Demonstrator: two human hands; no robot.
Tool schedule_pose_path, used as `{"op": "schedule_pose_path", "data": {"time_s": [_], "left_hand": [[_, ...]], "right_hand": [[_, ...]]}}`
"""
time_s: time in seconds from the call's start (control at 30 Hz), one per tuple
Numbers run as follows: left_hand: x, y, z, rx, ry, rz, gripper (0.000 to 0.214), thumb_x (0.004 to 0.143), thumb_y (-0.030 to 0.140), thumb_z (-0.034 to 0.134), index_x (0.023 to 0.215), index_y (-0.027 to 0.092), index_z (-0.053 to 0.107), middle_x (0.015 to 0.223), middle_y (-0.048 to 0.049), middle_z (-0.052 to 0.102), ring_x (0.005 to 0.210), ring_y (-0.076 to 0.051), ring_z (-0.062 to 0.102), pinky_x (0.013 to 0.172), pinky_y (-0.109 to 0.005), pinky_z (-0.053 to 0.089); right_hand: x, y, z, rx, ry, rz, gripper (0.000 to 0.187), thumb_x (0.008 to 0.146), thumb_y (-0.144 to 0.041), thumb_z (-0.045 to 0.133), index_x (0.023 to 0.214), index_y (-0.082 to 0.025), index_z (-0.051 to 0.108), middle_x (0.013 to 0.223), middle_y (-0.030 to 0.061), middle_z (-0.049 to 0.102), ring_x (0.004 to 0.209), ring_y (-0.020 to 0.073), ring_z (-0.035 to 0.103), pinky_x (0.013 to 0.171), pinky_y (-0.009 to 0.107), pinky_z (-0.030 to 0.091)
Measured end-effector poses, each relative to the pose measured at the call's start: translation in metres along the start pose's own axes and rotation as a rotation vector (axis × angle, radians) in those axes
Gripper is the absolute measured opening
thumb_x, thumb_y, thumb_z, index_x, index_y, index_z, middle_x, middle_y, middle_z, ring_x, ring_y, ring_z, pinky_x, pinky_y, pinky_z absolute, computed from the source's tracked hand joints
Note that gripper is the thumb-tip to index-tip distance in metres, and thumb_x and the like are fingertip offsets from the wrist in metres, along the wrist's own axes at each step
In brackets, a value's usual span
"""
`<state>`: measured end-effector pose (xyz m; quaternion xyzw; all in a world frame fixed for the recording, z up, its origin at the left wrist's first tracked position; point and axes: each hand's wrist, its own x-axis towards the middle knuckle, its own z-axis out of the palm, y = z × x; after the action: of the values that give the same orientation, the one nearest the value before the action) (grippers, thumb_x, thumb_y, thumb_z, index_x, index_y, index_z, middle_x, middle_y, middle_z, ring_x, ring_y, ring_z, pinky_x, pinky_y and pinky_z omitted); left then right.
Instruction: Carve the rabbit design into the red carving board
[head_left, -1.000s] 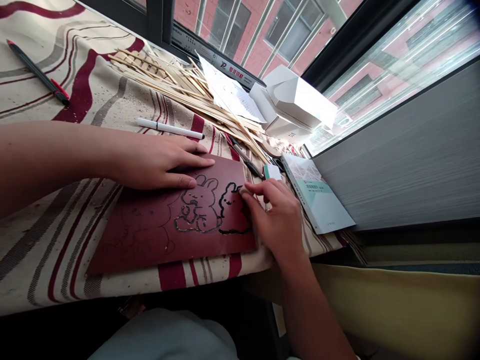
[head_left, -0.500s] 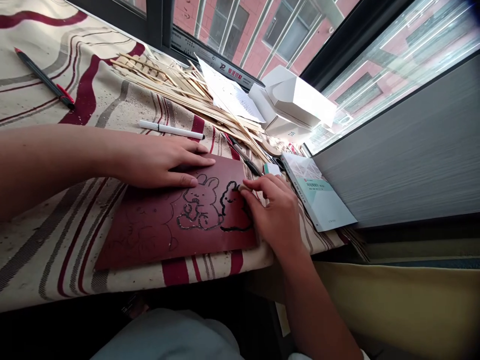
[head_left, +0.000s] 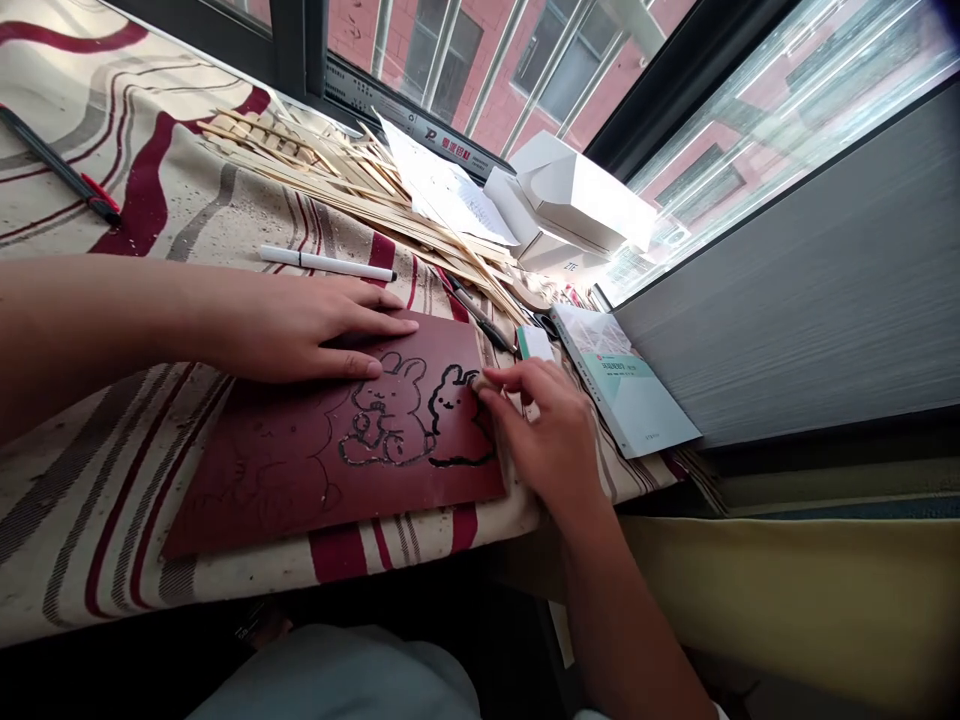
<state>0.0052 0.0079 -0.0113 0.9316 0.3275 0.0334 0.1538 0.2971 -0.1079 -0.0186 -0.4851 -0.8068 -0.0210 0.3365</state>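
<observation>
A dark red board [head_left: 255,470] lies on the striped cloth, with rabbit figures drawn on it in black and fainter scratched lines to the left. My left hand [head_left: 300,328] rests flat on its upper edge, fingers apart and holding nothing. My right hand [head_left: 544,435] sits at the board's right side, thumb and fingers pinching a small pale piece [head_left: 478,381]. That piece touches the board beside the black rabbit outline [head_left: 450,395]. Fingers hide most of it, so I cannot tell what it is.
Behind the board lie a white marker [head_left: 326,263], a heap of thin wooden sticks [head_left: 360,190], paper [head_left: 442,190] and a white cardboard box [head_left: 570,195]. A book [head_left: 622,385] lies to the right, below a window and grey blind [head_left: 787,290].
The whole view has drifted slightly left and down. Both hands stay in nearly the same places on the board, and the right hand keeps its pinch at the rabbit outline.
</observation>
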Motion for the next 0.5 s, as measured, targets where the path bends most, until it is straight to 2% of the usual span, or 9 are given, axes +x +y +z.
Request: {"op": "schedule_pose_path", "data": {"time_s": [0.17, 0.33, 0.5], "left_hand": [[0.001, -0.011, 0.008, -0.02, 0.044, 0.049, 0.082, 0.103, 0.077, 0.037, 0.168, 0.03, 0.055, 0.177, -0.0105, 0.047, 0.164, -0.039, 0.042, 0.138, -0.055, 0.03], [-0.003, -0.006, 0.005, -0.004, 0.043, 0.022, 0.082, 0.103, 0.077, 0.038, 0.168, 0.03, 0.054, 0.179, -0.0092, 0.045, 0.165, -0.039, 0.04, 0.139, -0.053, 0.029], [-0.006, -0.008, 0.004, -0.016, 0.067, 0.041, 0.077, 0.106, 0.073, 0.039, 0.169, 0.032, 0.053, 0.178, -0.0088, 0.046, 0.166, -0.038, 0.04, 0.139, -0.051, 0.03]], "right_hand": [[-0.004, -0.001, -0.002, 0.061, -0.014, 0.031, 0.008, 0.101, -0.012, 0.072, 0.102, -0.02, 0.074, 0.097, 0.0044, 0.078, 0.091, 0.02, 0.072, 0.079, 0.034, 0.057], [-0.012, -0.003, -0.005, 0.094, 0.001, 0.049, 0.007, 0.101, -0.014, 0.074, 0.103, -0.021, 0.075, 0.096, 0.0031, 0.078, 0.09, 0.0199, 0.069, 0.082, 0.035, 0.057], [-0.039, -0.01, -0.022, 0.164, -0.021, 0.094, 0.023, 0.101, -0.012, 0.072, 0.121, -0.025, 0.074, 0.107, 0.0023, 0.079, 0.101, 0.0187, 0.071, 0.092, 0.034, 0.06]]}}
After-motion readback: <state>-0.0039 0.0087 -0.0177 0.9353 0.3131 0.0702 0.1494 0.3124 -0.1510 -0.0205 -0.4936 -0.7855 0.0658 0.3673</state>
